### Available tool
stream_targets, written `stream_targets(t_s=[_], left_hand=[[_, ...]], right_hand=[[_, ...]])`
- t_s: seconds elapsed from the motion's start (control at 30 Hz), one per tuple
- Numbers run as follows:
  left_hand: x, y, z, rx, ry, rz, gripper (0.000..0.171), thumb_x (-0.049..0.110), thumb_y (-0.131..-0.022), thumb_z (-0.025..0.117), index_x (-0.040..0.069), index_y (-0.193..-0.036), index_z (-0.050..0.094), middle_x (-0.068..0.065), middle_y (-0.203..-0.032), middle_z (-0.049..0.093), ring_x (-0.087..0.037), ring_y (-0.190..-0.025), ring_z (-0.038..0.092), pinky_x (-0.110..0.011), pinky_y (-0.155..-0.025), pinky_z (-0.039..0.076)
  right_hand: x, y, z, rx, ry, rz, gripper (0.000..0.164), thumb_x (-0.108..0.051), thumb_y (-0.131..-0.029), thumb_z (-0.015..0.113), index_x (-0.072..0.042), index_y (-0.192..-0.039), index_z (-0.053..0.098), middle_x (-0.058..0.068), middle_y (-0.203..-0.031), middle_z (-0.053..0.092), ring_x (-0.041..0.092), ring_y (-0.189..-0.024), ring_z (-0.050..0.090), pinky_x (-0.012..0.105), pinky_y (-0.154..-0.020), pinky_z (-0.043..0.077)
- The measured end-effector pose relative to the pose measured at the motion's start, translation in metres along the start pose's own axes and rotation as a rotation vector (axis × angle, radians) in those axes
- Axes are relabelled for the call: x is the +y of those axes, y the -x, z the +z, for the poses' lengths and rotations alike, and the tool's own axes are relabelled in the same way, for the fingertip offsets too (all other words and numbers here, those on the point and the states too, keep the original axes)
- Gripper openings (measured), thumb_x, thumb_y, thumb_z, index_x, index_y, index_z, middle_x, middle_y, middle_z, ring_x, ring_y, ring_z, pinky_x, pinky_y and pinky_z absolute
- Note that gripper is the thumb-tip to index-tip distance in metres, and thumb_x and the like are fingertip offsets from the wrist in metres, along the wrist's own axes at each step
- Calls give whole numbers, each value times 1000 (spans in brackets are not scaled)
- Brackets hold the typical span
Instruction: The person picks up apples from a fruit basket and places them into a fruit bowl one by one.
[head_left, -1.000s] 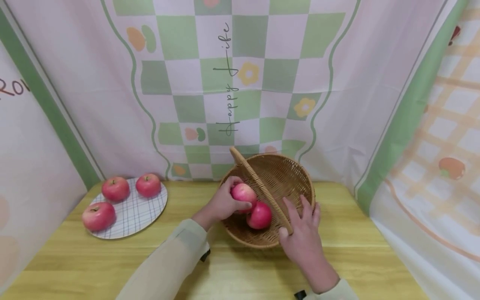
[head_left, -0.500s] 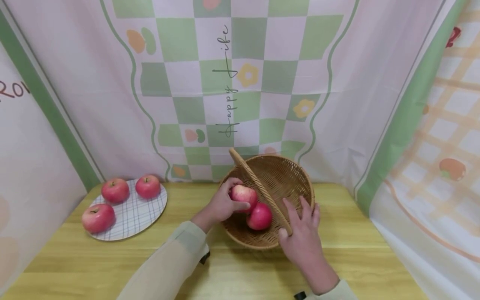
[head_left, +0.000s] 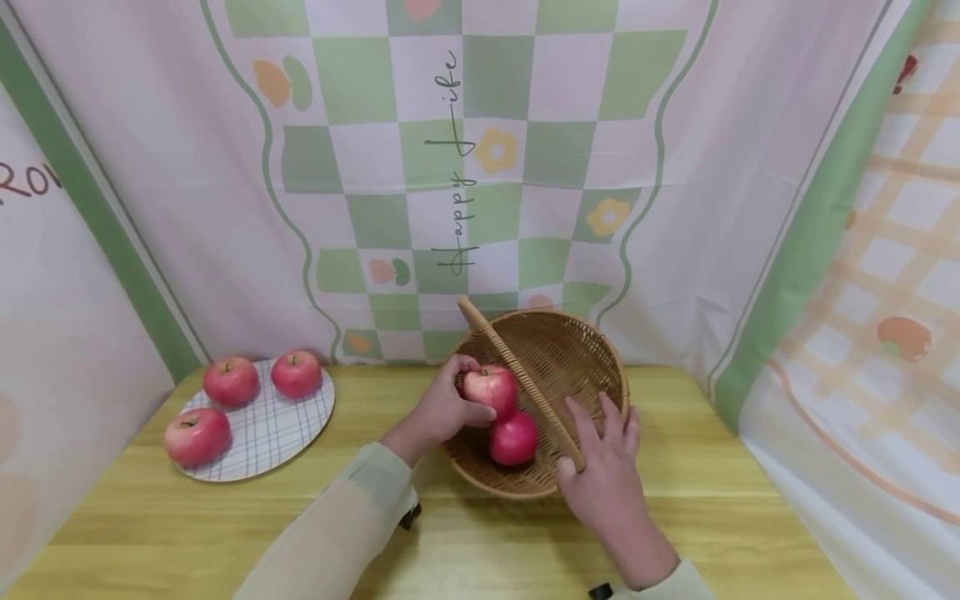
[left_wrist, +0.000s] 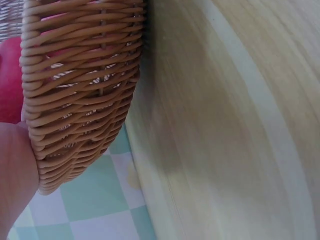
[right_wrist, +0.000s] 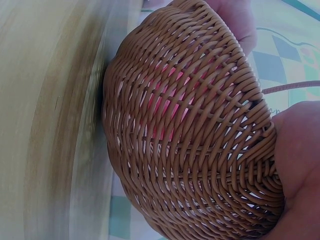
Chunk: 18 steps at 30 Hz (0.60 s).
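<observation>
Inside a brown wicker basket (head_left: pixel 558 346), my left hand (head_left: pixel 441 407) grips a red apple (head_left: pixel 495 388) between thumb and fingers. A second red apple (head_left: pixel 513 440) lies in the basket just in front of it and appears to touch it. My right hand (head_left: pixel 606 473) rests over the basket's right front rim, fingers spread and fairly straight, thumb beside the foot of the arched handle (head_left: pixel 517 372). In the right wrist view, red shows through the weave of the basket (right_wrist: pixel 195 135). The left wrist view catches part of a red apple (left_wrist: pixel 10 82) over the rim.
On the table's left, a round checked plate (head_left: pixel 277 433) bears three red apples, one of them the front apple (head_left: pixel 198 437). The wooden table (head_left: pixel 480 550) meets a patterned curtain (head_left: pixel 367 150) right behind the basket.
The gripped apple has turned, so its stem end now shows, and it sits slightly further right. The apple in front has shifted a little left. My right hand stays in place.
</observation>
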<state>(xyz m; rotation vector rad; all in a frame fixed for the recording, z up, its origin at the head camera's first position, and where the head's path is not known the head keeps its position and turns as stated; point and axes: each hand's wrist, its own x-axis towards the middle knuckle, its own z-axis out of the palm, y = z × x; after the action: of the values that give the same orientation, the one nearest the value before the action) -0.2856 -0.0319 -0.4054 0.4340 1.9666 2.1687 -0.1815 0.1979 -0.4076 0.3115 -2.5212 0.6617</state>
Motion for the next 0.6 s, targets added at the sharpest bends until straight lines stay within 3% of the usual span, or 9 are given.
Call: stream_targets(t_s=[0.17, 0.4, 0.6], left_hand=[[1, 0, -3, 20, -11, 1, 67, -19, -73, 75, 8, -127, 46, -21, -131, 45, -36, -106, 57, -40, -77, 57], [2, 0, -4, -18, 188, 3, 55, -14, -86, 66, 4, -131, 40, -20, -141, 34, -43, -113, 54, -57, -86, 52], [2, 6, -3, 2, 244, -13, 48, -11, -89, 66, 5, -129, 43, -17, -140, 35, -41, -110, 57, -55, -79, 55]], right_hand=[[0, 0, -1, 8, -4, -2, 81, 2, -70, 68, -10, -146, 46, 33, -151, 23, 63, -136, 4, 78, -85, 38], [0, 0, -1, -3, -10, 6, 81, 2, -70, 68, -11, -147, 45, 33, -152, 22, 63, -136, 4, 77, -84, 40], [0, 0, -2, -36, -13, 33, 82, 1, -72, 67, -12, -149, 43, 32, -154, 19, 62, -137, 1, 76, -83, 42]])
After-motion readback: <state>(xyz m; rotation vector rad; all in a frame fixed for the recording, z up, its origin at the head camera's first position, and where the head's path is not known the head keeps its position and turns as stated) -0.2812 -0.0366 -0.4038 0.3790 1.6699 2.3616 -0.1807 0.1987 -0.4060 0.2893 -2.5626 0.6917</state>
